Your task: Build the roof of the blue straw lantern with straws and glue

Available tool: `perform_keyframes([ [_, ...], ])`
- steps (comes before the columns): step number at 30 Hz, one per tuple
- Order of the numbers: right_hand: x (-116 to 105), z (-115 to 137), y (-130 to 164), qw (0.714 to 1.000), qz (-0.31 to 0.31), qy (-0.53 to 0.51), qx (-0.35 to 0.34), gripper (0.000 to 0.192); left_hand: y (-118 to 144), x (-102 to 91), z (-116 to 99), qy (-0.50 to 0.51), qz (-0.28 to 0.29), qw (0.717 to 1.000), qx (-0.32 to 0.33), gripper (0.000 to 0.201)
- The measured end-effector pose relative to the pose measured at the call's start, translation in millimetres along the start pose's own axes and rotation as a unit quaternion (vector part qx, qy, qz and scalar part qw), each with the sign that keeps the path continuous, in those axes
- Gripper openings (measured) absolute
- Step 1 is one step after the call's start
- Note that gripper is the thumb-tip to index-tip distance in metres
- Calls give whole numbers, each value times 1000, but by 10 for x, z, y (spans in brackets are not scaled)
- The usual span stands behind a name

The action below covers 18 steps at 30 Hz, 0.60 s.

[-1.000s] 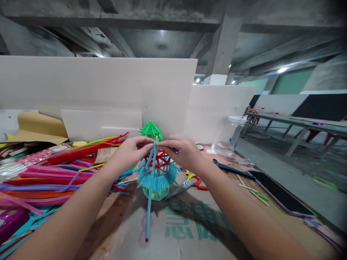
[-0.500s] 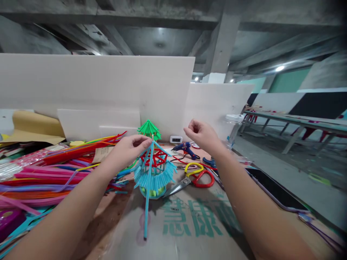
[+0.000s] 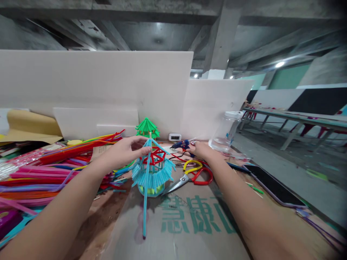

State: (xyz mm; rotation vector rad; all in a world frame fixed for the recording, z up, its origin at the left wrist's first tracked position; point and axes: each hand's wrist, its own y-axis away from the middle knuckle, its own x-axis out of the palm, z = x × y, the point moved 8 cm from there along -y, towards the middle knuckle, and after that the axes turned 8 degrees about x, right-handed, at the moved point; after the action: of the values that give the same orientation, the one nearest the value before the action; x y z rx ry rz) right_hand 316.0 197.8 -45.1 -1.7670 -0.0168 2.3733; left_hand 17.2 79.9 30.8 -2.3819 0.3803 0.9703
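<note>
A model pavilion (image 3: 153,173) made of pipe cleaners, with a light-blue fringed lower roof and a red lattice above it, stands on the cardboard. My left hand (image 3: 132,150) is closed at its peak, thumb and fingers about the upper ends of the blue strips. One long blue strip (image 3: 145,202) slants from the peak down toward me. Farther back, my right hand (image 3: 202,148) has its fingers curled over the handle of a dark-blue glue gun (image 3: 182,144), which lies on the table. The fingertips are partly hidden.
Scissors (image 3: 185,178) with yellow and red handles lie open beside the pavilion. Bundles of coloured pipe cleaners (image 3: 40,180) fill the left. A green-roofed model (image 3: 147,126), a small digital clock (image 3: 175,137) and a water bottle (image 3: 225,131) stand behind. At right lies a phone (image 3: 276,186).
My right hand has come down from the air onto the glue gun. My left hand stays at the pavilion's peak, its thumb slightly lower.
</note>
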Motion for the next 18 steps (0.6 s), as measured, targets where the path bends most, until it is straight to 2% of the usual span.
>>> perform_keyframes([
  [4, 198, 21, -45, 995, 19, -89, -27, 56, 23, 36, -2, 48, 27, 999, -2, 52],
  [9, 330, -13, -51, 986, 27, -164, -16, 40, 72, 20, -56, 67, 78, 993, 49, 48],
  [12, 379, -40, -28, 982, 24, -187, 4, 36, 110, 6, -80, 79, 103, 989, 72, 47],
  [15, 331, -44, -41, 977, -1, -211, 8, 40, 127, 30, -82, 103, 122, 985, 71, 46],
  [18, 147, -59, -100, 970, -41, -241, 8, 35, 100, 66, -41, 132, 121, 982, 54, 46],
])
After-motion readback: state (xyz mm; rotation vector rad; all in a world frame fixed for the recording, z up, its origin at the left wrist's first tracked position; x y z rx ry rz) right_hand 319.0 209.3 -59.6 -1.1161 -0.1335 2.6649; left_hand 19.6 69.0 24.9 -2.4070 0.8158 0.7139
